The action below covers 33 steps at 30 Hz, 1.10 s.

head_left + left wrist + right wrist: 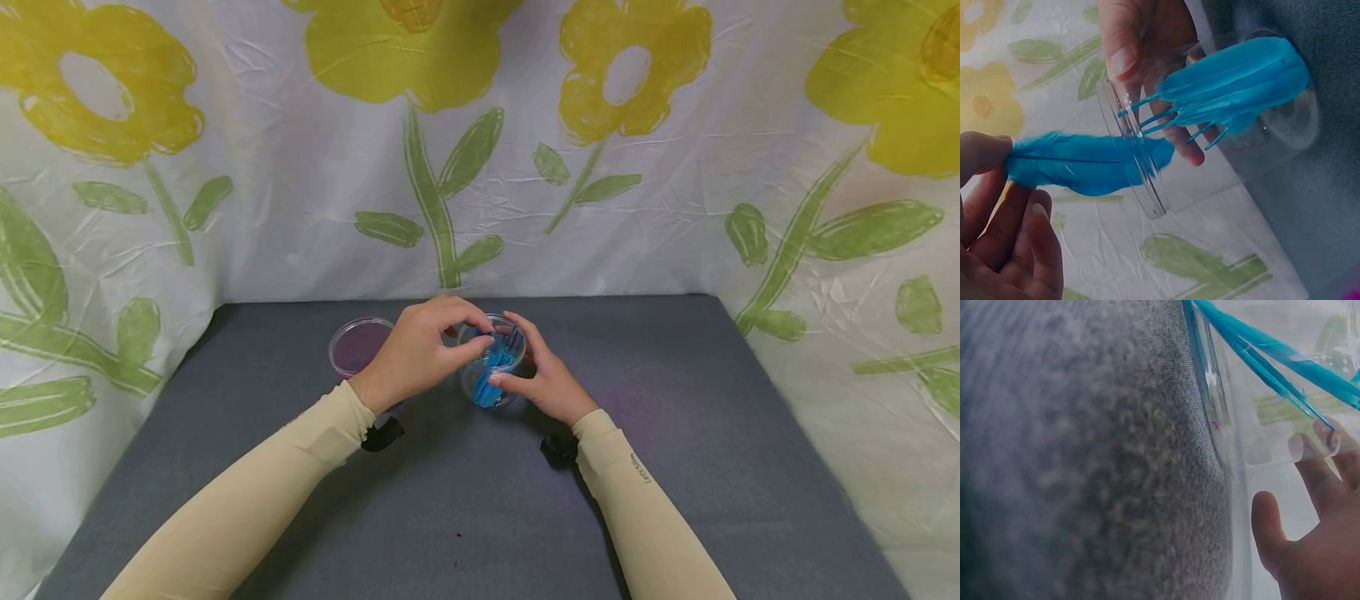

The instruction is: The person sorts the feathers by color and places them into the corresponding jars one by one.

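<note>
A clear plastic jar [468, 385] stands on the table, with several blue feathers [1235, 81] inside, quills toward the mouth. My right hand [553, 382] holds it from the right side, thumb at the front and fingers behind. Above the mouth, my left hand [423, 343] pinches one blue feather [1079, 164] between thumb and fingers by one end. The other end of that feather reaches past the rim [1155, 203] into the jar, as the left wrist view shows. The right wrist view catches the right hand's fingers beside the clear wall and some blue feathers.
A second clear jar [360, 345] with purple-magenta colour inside stands left of the first, partly behind the left hand and wrist. The dark grey table [465, 500] bears tiny dark specks near the front. A white cloth [300, 167] with yellow flowers hangs behind and at both sides.
</note>
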Each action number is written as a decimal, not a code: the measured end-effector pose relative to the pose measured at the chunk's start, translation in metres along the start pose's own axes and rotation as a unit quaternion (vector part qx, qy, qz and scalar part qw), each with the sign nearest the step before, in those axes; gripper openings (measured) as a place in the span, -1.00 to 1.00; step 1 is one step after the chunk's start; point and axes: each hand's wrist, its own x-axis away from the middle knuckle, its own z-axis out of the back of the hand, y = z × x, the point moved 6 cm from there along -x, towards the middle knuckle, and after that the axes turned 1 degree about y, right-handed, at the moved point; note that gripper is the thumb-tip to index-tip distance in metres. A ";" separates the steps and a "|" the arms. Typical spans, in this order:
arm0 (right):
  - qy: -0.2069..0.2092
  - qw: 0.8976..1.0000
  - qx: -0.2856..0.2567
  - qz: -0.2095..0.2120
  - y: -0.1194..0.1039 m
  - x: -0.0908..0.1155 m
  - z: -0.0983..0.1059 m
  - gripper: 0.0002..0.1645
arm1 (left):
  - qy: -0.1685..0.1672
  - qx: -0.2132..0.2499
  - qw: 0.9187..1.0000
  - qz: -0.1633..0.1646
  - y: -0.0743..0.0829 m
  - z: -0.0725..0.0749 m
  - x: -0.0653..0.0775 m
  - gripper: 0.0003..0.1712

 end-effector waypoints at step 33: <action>-0.019 0.999 -0.025 0.038 0.003 0.000 -0.006 0.11 | 0.035 -0.047 0.996 0.062 -0.010 0.012 0.028 -0.84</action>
